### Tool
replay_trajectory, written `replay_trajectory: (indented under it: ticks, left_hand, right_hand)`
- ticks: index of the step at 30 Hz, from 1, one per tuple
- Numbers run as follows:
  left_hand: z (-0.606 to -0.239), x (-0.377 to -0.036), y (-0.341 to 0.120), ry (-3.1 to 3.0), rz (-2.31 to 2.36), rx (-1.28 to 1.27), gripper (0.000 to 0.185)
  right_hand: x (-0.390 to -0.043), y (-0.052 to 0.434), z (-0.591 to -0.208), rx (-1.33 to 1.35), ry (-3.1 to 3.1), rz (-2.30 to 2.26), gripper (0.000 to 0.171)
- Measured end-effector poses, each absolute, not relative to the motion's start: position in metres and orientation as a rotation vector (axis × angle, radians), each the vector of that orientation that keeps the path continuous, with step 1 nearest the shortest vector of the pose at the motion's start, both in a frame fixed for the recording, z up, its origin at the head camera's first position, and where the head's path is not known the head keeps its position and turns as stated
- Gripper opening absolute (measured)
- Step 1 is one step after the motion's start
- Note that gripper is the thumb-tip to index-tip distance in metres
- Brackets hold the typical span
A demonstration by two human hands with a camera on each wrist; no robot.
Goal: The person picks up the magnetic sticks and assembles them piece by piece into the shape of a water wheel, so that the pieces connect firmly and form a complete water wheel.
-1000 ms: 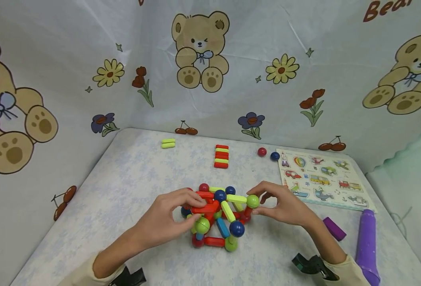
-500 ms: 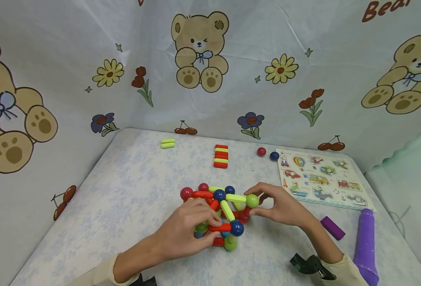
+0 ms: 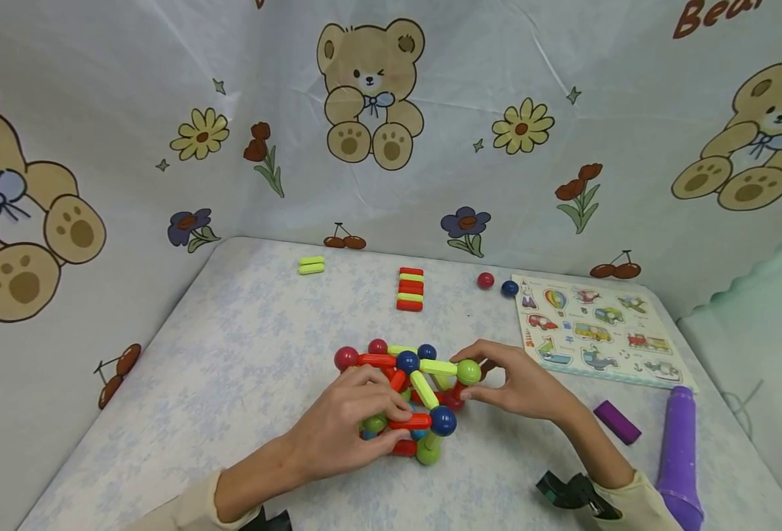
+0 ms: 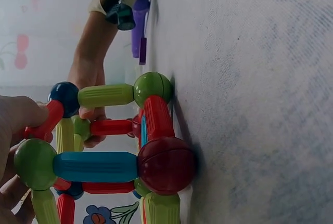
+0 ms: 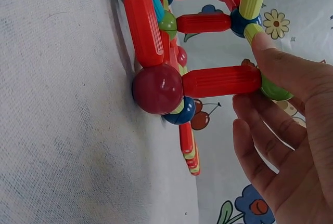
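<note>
A frame of magnetic rods and balls stands on the table in the head view. My left hand [image 3: 344, 420] pinches a red rod [image 3: 412, 422] between thumb and fingers. That rod's right end meets the dark blue ball [image 3: 443, 420] at the frame's upper front corner; its other end is hidden by the fingers. At the upper right corner, my right hand [image 3: 523, 387] holds the green ball [image 3: 469, 372] with thumb and fingers. Below this ball, the right wrist view has an upright red rod [image 5: 222, 82] on a dark red ball [image 5: 157, 89].
Behind the frame lie a row of red and yellow-green rods [image 3: 410, 289], two yellow-green rods [image 3: 312, 265], a loose red ball [image 3: 486, 280] and a loose blue ball [image 3: 510, 288]. To the right are a picture board [image 3: 592, 332], a purple block [image 3: 618, 422] and a purple tube [image 3: 679, 457].
My left hand has moved right and towards the front with the red rod, bringing its end to the dark blue corner ball. My right hand has stayed at the green ball.
</note>
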State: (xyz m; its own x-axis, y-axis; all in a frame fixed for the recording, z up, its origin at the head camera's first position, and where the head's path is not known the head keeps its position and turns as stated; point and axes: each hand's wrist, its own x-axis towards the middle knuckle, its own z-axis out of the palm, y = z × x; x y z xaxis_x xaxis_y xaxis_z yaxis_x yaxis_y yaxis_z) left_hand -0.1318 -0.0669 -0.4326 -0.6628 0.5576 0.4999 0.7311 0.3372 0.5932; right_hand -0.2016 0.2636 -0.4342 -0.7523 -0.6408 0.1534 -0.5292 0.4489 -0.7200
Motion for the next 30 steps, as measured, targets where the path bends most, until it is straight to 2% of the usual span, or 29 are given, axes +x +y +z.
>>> replay_trajectory:
  ticks: [13,18,23,30]
  left_hand:
    - [-0.435,-0.135,-0.067,-2.38,-1.111,-1.184,0.017]
    - [-0.429,-0.147,-0.077,-2.316,-1.09,-1.188,0.02]
    - [-0.411,-0.188,-0.104,-2.323,-1.044,-1.007,0.021]
    - [-0.417,-0.284,-0.155,-2.572,-0.9,-0.733,0.024]
  right_hand:
    - [-0.203,0.264,-0.434,-1.045,2.55,-1.188,0.044]
    - [-0.202,0.265,-0.434,-1.033,2.545,-1.188,0.044]
    - [-0.202,0.266,-0.434,-1.035,2.542,-1.195,0.043]
    - [-0.202,0.267,-0.436,-1.059,2.535,-1.21,0.043]
